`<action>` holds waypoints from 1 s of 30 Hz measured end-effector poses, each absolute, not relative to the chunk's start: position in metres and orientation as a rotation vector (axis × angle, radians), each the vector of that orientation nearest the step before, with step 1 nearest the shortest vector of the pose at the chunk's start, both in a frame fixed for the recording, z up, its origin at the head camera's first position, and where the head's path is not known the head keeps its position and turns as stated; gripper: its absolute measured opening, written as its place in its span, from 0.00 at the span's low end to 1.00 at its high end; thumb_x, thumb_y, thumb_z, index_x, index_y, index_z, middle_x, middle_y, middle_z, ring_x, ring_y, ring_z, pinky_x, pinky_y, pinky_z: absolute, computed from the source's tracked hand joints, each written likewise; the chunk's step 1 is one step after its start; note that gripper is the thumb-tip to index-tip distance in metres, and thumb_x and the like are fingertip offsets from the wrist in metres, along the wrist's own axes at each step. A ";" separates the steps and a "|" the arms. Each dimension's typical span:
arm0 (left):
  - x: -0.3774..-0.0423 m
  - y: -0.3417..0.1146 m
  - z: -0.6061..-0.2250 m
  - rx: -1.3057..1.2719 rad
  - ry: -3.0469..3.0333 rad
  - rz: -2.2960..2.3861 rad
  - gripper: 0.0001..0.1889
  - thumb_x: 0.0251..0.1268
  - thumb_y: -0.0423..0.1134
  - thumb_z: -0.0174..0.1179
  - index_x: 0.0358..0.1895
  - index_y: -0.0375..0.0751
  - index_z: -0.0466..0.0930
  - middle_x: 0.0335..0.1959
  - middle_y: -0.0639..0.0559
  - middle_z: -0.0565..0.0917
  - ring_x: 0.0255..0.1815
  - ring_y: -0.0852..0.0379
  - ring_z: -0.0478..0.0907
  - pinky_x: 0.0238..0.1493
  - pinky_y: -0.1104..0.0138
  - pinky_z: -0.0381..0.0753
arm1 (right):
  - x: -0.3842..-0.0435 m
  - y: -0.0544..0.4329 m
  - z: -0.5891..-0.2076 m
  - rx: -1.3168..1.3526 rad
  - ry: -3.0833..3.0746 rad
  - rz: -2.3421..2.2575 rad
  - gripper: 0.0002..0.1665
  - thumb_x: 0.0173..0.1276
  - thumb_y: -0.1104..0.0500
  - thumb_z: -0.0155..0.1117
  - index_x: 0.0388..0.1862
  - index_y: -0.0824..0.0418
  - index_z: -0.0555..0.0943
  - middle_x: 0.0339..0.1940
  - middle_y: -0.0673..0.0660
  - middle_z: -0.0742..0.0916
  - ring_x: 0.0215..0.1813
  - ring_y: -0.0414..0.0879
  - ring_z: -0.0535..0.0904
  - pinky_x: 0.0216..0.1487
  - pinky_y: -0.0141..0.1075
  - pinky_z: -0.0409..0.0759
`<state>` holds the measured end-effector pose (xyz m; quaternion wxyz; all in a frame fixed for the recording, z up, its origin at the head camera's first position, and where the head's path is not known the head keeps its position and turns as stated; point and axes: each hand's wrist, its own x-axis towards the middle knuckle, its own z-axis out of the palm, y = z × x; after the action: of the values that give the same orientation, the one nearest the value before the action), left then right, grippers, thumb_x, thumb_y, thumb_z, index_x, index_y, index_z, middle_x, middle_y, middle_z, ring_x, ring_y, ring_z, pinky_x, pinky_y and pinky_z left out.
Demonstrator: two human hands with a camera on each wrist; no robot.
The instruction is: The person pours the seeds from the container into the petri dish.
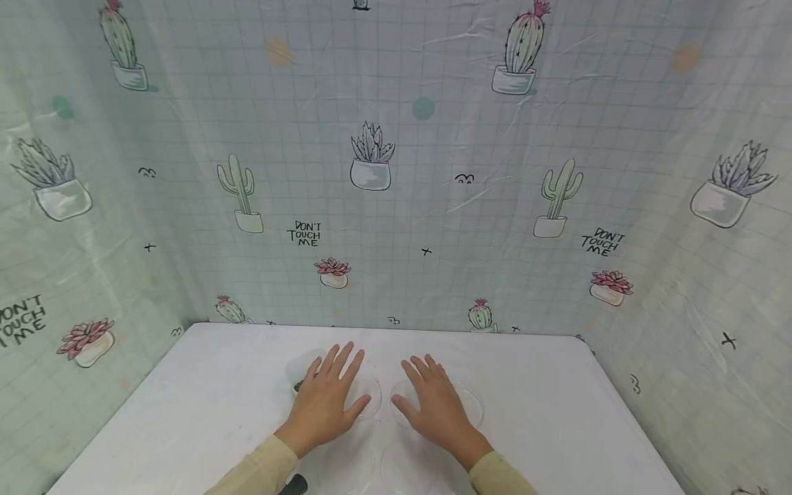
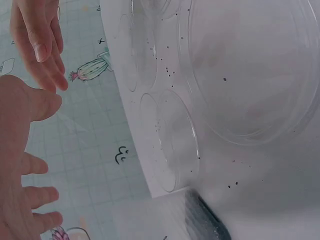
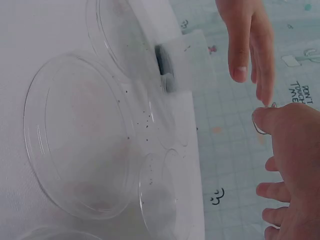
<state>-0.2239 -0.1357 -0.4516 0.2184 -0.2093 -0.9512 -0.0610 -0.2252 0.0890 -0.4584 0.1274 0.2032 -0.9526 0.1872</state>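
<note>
My left hand [image 1: 324,399] hovers over the table with straight, spread fingers and holds nothing. My right hand [image 1: 436,405] is held the same way to its right, apart from it. Below the hands are several clear round shallow dishes that look like petri dishes, partly hidden by the hands in the head view. One large dish [image 2: 250,75] lies nearest in the left wrist view, and another large dish [image 3: 80,125] in the right wrist view. Smaller-looking dishes [image 2: 170,142] stand farther back. Beyond my left hand is a translucent container [image 1: 303,362] with dark contents.
Small dark specks [image 2: 229,186] are scattered on the white table [image 1: 204,399] between the dishes. A dark rounded object [image 1: 294,485] pokes out beside the left sleeve. Cactus-print sheeting [image 1: 396,227] encloses the table's back and sides.
</note>
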 end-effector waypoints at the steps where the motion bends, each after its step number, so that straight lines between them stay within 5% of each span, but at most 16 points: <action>1: -0.224 -0.136 -0.452 -0.577 -2.631 -0.172 0.39 0.60 0.60 0.60 0.72 0.45 0.64 0.73 0.44 0.66 0.73 0.41 0.62 0.69 0.41 0.64 | -0.225 0.088 -0.459 0.589 -2.773 0.544 0.38 0.68 0.40 0.57 0.70 0.59 0.69 0.70 0.60 0.74 0.75 0.62 0.62 0.73 0.59 0.61; 30: -0.221 -0.158 -0.458 -0.462 -2.648 -0.211 0.40 0.57 0.59 0.63 0.71 0.44 0.65 0.72 0.43 0.67 0.73 0.40 0.62 0.70 0.41 0.62 | -0.230 0.071 -0.467 0.609 -2.836 0.593 0.38 0.68 0.40 0.57 0.71 0.57 0.67 0.70 0.60 0.74 0.75 0.62 0.62 0.74 0.57 0.61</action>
<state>-0.2207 -0.1576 -0.4583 0.2210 -0.1671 -0.9578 -0.0762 -0.2304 0.0714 -0.4672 0.0906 0.2047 -0.9540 0.1996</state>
